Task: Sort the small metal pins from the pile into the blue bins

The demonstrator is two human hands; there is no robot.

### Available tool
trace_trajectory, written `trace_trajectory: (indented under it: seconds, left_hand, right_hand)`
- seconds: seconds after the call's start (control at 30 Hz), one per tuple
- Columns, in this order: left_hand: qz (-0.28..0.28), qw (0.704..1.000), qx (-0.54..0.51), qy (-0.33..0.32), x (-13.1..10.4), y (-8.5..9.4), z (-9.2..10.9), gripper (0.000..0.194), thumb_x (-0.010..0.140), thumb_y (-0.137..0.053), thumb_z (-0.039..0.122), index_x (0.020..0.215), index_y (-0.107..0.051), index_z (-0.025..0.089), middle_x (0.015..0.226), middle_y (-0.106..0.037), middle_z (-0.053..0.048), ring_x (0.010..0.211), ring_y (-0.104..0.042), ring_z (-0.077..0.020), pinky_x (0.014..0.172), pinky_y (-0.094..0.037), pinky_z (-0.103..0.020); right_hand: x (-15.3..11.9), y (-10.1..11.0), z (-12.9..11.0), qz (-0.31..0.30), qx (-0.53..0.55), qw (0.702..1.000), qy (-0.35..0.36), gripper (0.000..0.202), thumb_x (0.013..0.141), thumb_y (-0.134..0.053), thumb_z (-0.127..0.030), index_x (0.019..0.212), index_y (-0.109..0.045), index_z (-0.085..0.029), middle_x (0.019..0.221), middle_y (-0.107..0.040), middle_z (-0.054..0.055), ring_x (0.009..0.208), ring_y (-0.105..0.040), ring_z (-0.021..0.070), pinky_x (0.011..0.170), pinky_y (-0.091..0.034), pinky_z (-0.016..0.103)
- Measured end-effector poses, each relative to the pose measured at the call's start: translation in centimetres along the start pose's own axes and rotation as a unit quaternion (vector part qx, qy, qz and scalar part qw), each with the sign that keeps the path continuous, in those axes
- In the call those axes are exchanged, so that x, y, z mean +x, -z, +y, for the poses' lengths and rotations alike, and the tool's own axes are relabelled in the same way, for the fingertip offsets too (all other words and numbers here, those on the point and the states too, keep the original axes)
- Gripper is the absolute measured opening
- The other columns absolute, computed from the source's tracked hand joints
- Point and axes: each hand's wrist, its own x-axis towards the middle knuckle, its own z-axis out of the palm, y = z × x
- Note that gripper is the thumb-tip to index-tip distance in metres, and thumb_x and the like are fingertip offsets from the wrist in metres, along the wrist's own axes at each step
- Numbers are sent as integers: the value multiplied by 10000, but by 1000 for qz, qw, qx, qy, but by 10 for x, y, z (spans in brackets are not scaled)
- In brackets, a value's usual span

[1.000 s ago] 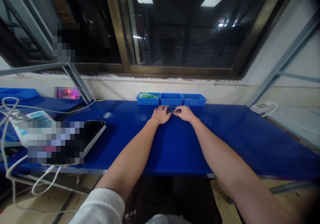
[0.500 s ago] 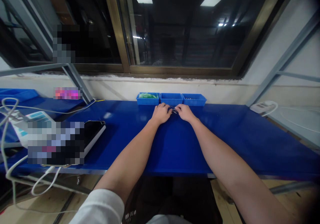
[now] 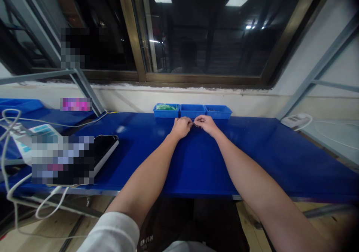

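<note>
My left hand point(image 3: 183, 127) is closed over the blue table, its thumb and fingers drawn together toward my right hand point(image 3: 206, 124). Fingertips of the right hand are pinched, almost meeting those of the left. A small, thin, shiny piece point(image 3: 193, 122) shows between the two hands; it is too small to name, and the fingers cover most of it. Just beyond the hands stand three blue bins in a row: the left bin point(image 3: 166, 114) has green packets point(image 3: 166, 107) in it, then come the middle bin point(image 3: 192, 114) and the right bin point(image 3: 218, 115), with small bits inside.
On the left of the blue table point(image 3: 134, 162) lies a dark-screened device point(image 3: 106, 147), with white cables point(image 3: 56, 203) hanging off the front edge. A white power strip point(image 3: 294, 120) lies at the right. Grey metal posts point(image 3: 86, 91) rise at both sides below the window.
The right hand's fingers have drawn into a tighter pinch and shifted slightly toward the left hand. The small shiny bits between the hands are now more covered.
</note>
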Motion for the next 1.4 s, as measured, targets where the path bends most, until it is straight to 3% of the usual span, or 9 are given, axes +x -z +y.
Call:
trace_trajectory:
  seconds: [0.3, 0.43, 0.57, 0.73, 0.83, 0.93, 1.03, 1.17, 1.4]
  left_hand:
    - [16, 1000, -18, 10, 0, 0, 1, 174, 835, -546, 342, 896, -652, 218, 968, -667, -31, 970, -581, -187, 894, -360, -335]
    - [46, 998, -24, 30, 0, 0, 0, 245, 808, -575, 387, 969, -632, 211, 1027, -651, -43, 1015, -561, -204, 901, -362, -345]
    - [51, 997, -10, 63, -1, 0, -2, 241, 816, -553, 369, 988, -621, 213, 1060, -637, -54, 1043, -545, -224, 909, -359, -362]
    - [38, 997, -6, 66, 0, -1, -3, 231, 829, -523, 338, 998, -615, 209, 1080, -623, -61, 1062, -532, -231, 912, -365, -368]
    - [29, 997, 6, 70, 0, -4, -5, 256, 827, -520, 344, 1030, -605, 214, 1117, -600, -71, 1102, -504, -247, 915, -371, -383]
    - [5, 996, 20, 91, 0, -6, -7, 330, 823, -513, 386, 1097, -578, 214, 1172, -565, -93, 1135, -475, -271, 922, -377, -410]
    - [-14, 992, 41, 118, 0, -5, -8, 365, 826, -485, 398, 1124, -569, 204, 1190, -555, -115, 1138, -474, -289, 922, -384, -429]
    - [5, 983, 72, 169, 0, 2, -7, 329, 824, -453, 392, 1003, -623, 175, 1095, -606, -145, 1066, -535, -296, 872, -419, -401]
    - [-86, 976, 45, 195, -2, 8, -5, 496, 748, -481, 573, 1007, -648, 185, 1047, -665, -149, 972, -615, -302, 782, -464, -358]
  right_hand:
    - [-1, 2, -1, -2, 12, 1000, 7, 270, 598, -673, -417, 676, -634, -162, 569, -578, -8, 512, -487, 105, 510, -374, 243]
    - [3, 6, 5, 90, -52, 995, 6, 248, 630, -634, -417, 634, -629, -170, 556, -594, -1, 518, -511, 126, 547, -401, 263]
    - [8, 17, 12, 204, -158, 966, -6, 216, 666, -585, -390, 626, -637, -185, 592, -630, 13, 604, -571, 168, 618, -429, 280]
    - [21, 36, 24, 297, -118, 948, 6, 283, 657, -589, -312, 877, -658, -148, 873, -684, 75, 813, -614, 192, 772, -462, 307]
    - [22, 44, 30, 274, -79, 958, 3, 591, 614, -645, -282, 1182, -548, -155, 1093, -637, 102, 932, -594, 198, 835, -457, 337]
    - [18, 45, 30, 266, -110, 958, -2, 731, 588, -663, -250, 1290, -468, -176, 1152, -610, 105, 939, -579, 207, 839, -455, 349]
    - [12, 41, 25, 266, -165, 950, 2, 628, 615, -624, -230, 1230, -529, -145, 1024, -652, 89, 817, -584, 187, 794, -464, 338]
    - [7, 30, 19, 172, -228, 958, 9, 356, 679, -607, -293, 996, -659, -140, 798, -659, 49, 708, -573, 170, 763, -458, 323]
    - [3, 4, 15, 6, -405, 912, 61, 496, 670, -662, -519, 1044, -670, -193, 986, -609, 116, 976, -510, 263, 883, -387, 386]
